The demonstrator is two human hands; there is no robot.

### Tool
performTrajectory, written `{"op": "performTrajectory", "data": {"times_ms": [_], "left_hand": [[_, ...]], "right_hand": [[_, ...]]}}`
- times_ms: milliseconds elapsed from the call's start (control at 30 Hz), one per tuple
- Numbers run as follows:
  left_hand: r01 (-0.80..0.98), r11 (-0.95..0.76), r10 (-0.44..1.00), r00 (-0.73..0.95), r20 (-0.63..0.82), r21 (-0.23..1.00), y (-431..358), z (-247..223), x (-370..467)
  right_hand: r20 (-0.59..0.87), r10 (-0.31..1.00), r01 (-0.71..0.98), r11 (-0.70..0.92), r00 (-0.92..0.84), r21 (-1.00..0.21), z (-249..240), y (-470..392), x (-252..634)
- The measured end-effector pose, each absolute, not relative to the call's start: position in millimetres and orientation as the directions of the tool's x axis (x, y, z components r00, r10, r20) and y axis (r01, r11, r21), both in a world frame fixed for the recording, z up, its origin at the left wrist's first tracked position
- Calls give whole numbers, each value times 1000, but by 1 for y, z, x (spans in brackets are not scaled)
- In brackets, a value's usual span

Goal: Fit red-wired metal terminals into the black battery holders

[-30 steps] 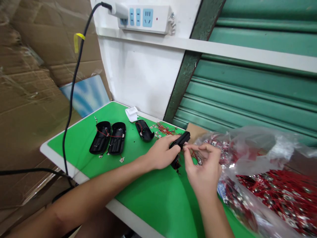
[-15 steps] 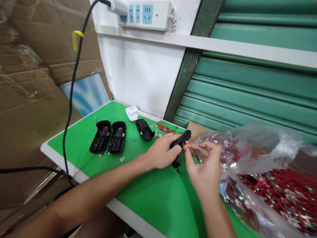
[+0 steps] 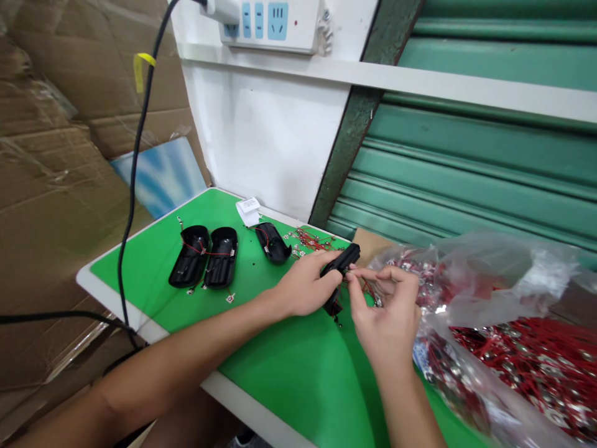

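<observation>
The left hand [image 3: 310, 283] grips one black shell [image 3: 344, 259]; the right hand [image 3: 388, 308] pinches perhaps one wire [image 3: 369, 289]; three more shells [image 3: 221, 267] lie on the bench [image 3: 289, 367].

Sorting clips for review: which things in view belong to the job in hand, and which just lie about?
Apparently part of it:
held black casing
paired open casings
lone open casing
loose red-wired contacts
bagged red-wired contacts

Probably just about:
power strip
white paper slip
black cable
</observation>
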State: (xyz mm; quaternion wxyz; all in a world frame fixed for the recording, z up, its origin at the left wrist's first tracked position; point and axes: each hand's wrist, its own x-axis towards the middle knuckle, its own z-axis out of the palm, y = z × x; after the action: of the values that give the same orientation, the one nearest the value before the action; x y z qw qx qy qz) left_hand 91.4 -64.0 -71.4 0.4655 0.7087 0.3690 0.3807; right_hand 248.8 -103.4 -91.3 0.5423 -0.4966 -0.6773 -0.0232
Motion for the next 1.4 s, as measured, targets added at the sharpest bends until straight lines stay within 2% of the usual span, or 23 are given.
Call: {"op": "performTrajectory", "data": {"times_ms": [400, 600, 667, 867, 1033, 1133, 1200, 1267, 1400], "left_hand": [[155, -270, 882, 435, 179, 950, -63, -73, 92], [213, -344, 877, 422, 232, 914, -64, -78, 94], [253, -375, 875, 416, 250, 892, -66, -78, 94], [345, -430, 865, 421, 271, 834, -73, -77, 92], [318, -437, 857, 429, 283, 841, -72, -77, 92], [185, -412, 833, 473, 287, 892, -65, -74, 90], [47, -324, 813, 525, 253, 945, -60, -73, 89], [-45, -243, 793, 566, 225, 969, -57, -73, 88], [-4, -251, 773, 601, 203, 968, -59, -71, 85]], "right_hand": [[799, 599, 744, 510, 53, -431, -90, -104, 248], [827, 562, 829, 470, -17, -302, -92, -105, 248], [823, 568, 836, 463, -25, -295, -92, -105, 249], [772, 635, 787, 493, -35, -370, -93, -106, 251], [781, 625, 768, 508, -16, -391, -89, -108, 251], [754, 652, 665, 526, 85, -530, -84, -105, 252], [704, 683, 535, 527, 195, -660, -82, -102, 253], [649, 710, 445, 504, 274, -740, -82, -98, 255], [562, 801, 410, 450, 209, -793, -88, -95, 254]]}}
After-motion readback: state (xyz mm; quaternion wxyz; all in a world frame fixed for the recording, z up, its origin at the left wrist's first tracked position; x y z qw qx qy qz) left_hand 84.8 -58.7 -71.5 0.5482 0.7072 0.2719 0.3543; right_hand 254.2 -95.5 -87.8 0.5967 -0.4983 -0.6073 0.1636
